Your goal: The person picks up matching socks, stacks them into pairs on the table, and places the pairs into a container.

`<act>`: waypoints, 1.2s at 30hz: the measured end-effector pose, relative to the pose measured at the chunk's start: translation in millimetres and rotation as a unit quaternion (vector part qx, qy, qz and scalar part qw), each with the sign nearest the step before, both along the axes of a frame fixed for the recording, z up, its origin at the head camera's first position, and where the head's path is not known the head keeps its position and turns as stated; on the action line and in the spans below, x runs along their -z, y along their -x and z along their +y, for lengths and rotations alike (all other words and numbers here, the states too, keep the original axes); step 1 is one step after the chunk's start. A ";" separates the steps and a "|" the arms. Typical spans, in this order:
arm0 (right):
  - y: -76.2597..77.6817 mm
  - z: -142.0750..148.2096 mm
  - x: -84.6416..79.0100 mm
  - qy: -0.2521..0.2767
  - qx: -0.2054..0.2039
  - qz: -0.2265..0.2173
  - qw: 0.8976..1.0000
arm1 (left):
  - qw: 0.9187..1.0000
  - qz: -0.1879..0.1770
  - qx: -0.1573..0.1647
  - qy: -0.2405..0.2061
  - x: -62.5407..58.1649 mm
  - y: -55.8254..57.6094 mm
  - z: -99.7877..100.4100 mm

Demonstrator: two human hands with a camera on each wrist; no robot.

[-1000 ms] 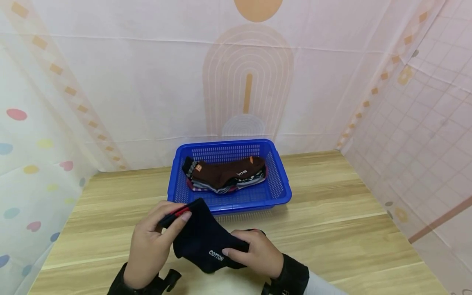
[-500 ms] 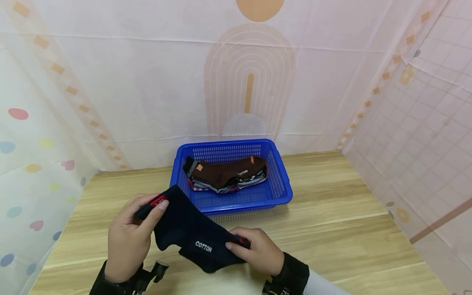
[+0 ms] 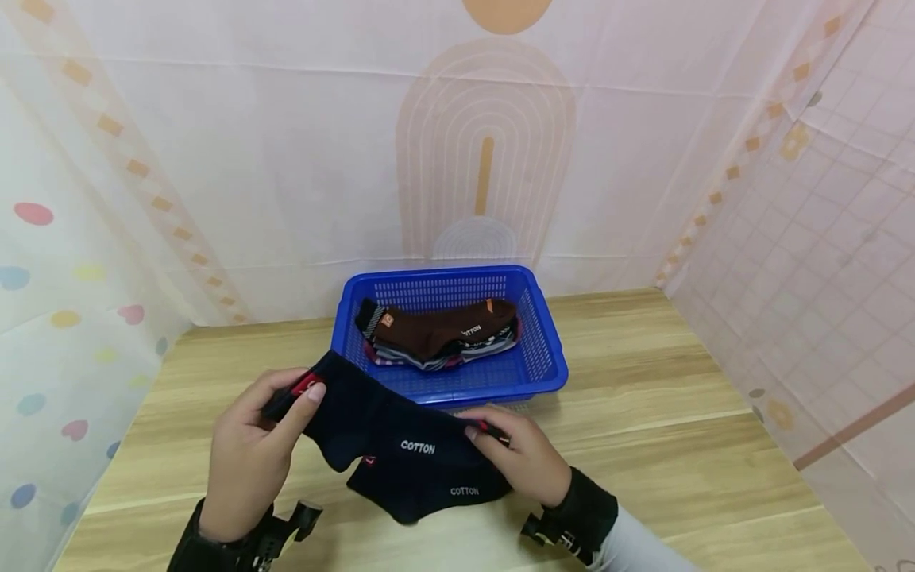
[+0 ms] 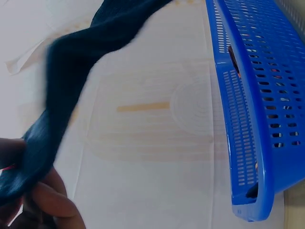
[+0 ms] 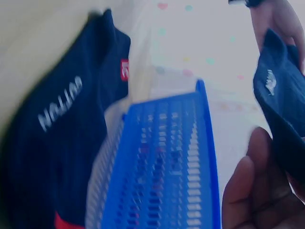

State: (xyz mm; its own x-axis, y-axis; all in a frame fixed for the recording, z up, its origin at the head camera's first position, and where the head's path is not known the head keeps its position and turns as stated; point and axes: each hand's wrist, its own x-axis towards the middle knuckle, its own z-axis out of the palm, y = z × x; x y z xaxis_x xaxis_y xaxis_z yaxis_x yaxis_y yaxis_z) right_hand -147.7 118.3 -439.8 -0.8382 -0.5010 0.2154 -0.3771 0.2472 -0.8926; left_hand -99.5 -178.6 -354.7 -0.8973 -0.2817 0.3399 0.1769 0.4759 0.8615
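My left hand [image 3: 250,453] pinches the cuff of a navy ankle sock [image 3: 372,425] by its red label, thumb on top. My right hand [image 3: 525,457] pinches the toe end of that sock, so it stretches between both hands, with white COTTON lettering facing up. Below it shows a second navy sock [image 3: 422,492] with the same lettering and a small red label, partly covered by the first and low over the table. In the right wrist view, this second sock [image 5: 57,124] appears at the left, while the held sock [image 5: 281,95] runs toward the left hand.
Beyond the hands stands a blue plastic basket [image 3: 457,396] holding a pile of socks, a brown sock [image 3: 429,330] on top. The wooden table [image 3: 643,445] meets a patterned cloth backdrop [image 3: 307,183] behind and at both sides.
The left hand has moved left, drawing the upper sock out straighter. The right hand has shifted slightly right and up, and more of the second sock shows underneath. The basket stays put.
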 end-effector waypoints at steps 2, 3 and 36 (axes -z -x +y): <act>3.1 4.3 -3.7 -0.003 0.010 0.012 1.000 | 0.999 -0.019 0.012 0.030 1.4 0.8 -1.3; 4.6 6.3 -5.3 -0.006 0.014 0.015 1.000 | 0.998 -0.029 0.019 0.046 2.8 1.1 -2.3; 20.3 28.0 38.4 -0.167 -0.004 -0.088 0.982 | 0.929 -0.281 0.209 0.123 115.0 33.8 -11.5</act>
